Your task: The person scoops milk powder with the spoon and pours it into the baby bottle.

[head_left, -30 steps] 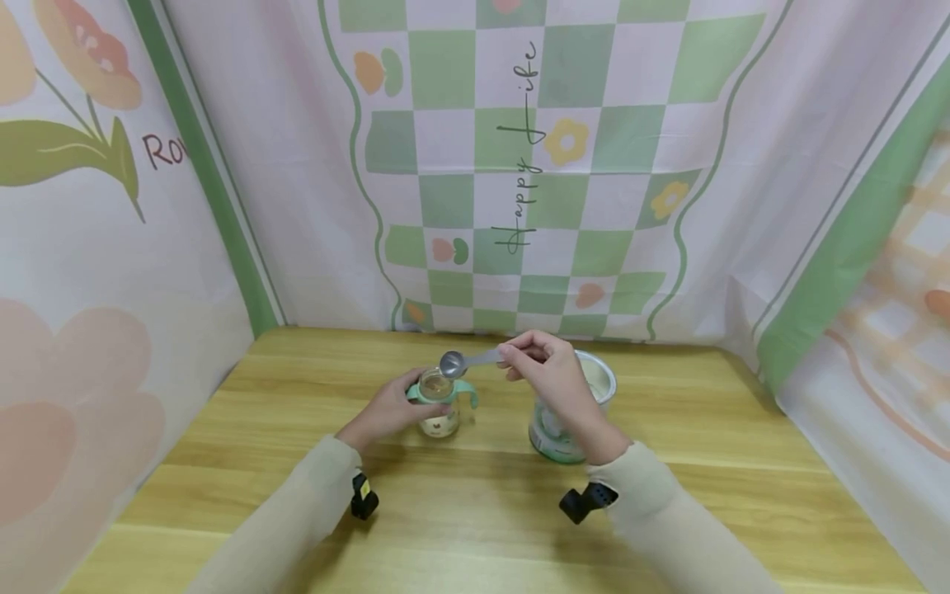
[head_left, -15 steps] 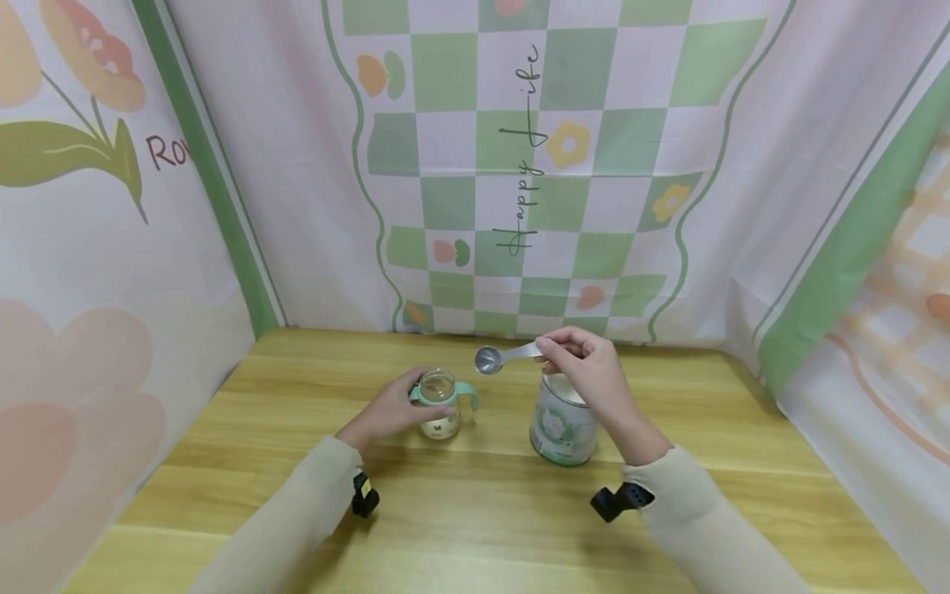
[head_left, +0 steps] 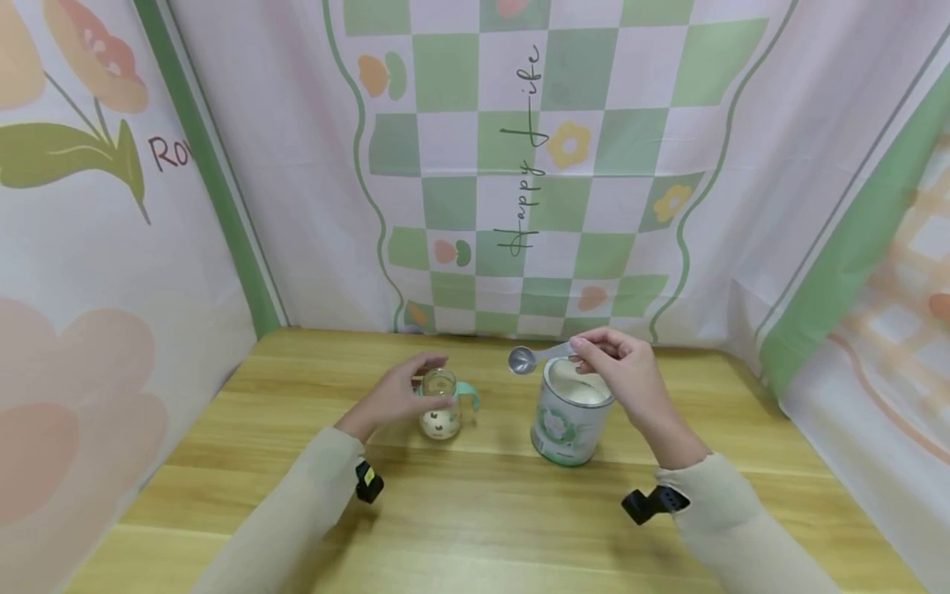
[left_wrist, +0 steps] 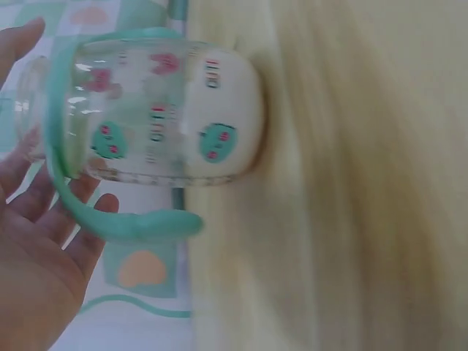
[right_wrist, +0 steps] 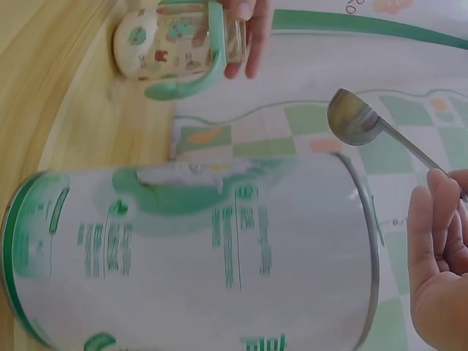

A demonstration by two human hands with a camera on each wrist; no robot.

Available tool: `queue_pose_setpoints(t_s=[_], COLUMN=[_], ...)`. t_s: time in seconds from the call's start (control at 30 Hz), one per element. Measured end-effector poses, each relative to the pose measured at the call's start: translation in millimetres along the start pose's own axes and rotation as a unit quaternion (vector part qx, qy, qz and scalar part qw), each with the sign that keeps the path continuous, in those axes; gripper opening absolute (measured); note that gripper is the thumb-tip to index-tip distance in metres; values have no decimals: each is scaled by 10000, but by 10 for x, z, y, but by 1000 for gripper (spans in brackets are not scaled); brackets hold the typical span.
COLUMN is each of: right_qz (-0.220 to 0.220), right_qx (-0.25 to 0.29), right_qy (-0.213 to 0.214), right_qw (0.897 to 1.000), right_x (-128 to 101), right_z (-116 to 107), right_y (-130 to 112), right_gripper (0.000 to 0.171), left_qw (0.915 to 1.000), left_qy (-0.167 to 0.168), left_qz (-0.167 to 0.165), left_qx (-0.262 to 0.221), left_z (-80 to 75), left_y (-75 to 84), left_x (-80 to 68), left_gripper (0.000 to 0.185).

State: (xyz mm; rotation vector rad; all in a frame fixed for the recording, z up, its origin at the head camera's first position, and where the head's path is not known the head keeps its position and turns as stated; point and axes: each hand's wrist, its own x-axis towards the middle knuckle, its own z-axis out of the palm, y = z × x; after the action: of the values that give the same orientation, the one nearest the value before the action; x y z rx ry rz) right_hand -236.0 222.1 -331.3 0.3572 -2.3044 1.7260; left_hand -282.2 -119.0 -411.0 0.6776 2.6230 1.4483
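On the wooden table we have two things close together: a small clear baby bottle with teal handles on our left, and an open tin of milk powder just to its right, both upright and not touching. Our right hand pinches the handle of a metal measuring spoon between thumb and fingertips, above the tin's far rim. The spoon's long axis runs roughly level, left to right, with the bowl pointing left toward the bottle and hanging over the gap between tin and bottle; in the right wrist view the bowl looks empty, though we cannot be sure. So the tin's open mouth lies directly beneath and slightly nearer to us than our right fingers, while the bottle's mouth lies off to the left of the spoon bowl and lower. Our left hand is by the bottle's left side, fingers loosely extended round the neck; in the left wrist view the fingers lie beside the glass and teal handle rather than clamped on it, so we read this hand as relaxed, steadying at most. Both forearms come in from the near edge.
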Motion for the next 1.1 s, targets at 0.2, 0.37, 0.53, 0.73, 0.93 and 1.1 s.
queue_pose_setpoints(t_s=[0.2, 0.37, 0.53, 0.73, 0.93, 1.1], right_qz=[-21, -128, -168, -216, -258, -140], right_qx=[-155, -121, -2, 97, -454, -1047], right_qy=[92, 205, 386, 498, 520, 456], right_qw=[9998, 9996, 9991, 9985, 9973, 9934], right_x=[-34, -55, -68, -77, -95, -115], right_z=[-120, -219, -312, -396, -464, -469], right_y=[29, 47, 76, 132, 188, 232], right_gripper=[41, 37, 32, 29, 31, 35], left_qw=[9974, 9936, 9894, 9878, 9875, 9890], left_qy=[-37, -213, -383, -416, -445, -663], left_qz=[585, 890, 1143, 1206, 1326, 1298], left_qx=[420, 657, 809, 889, 728, 255], left_z=[-14, 2, 26, 74, 187, 335], left_y=[114, 212, 315, 428, 565, 684], left_x=[74, 126, 166, 209, 289, 333], left_gripper=[68, 67, 64, 61, 57, 59])
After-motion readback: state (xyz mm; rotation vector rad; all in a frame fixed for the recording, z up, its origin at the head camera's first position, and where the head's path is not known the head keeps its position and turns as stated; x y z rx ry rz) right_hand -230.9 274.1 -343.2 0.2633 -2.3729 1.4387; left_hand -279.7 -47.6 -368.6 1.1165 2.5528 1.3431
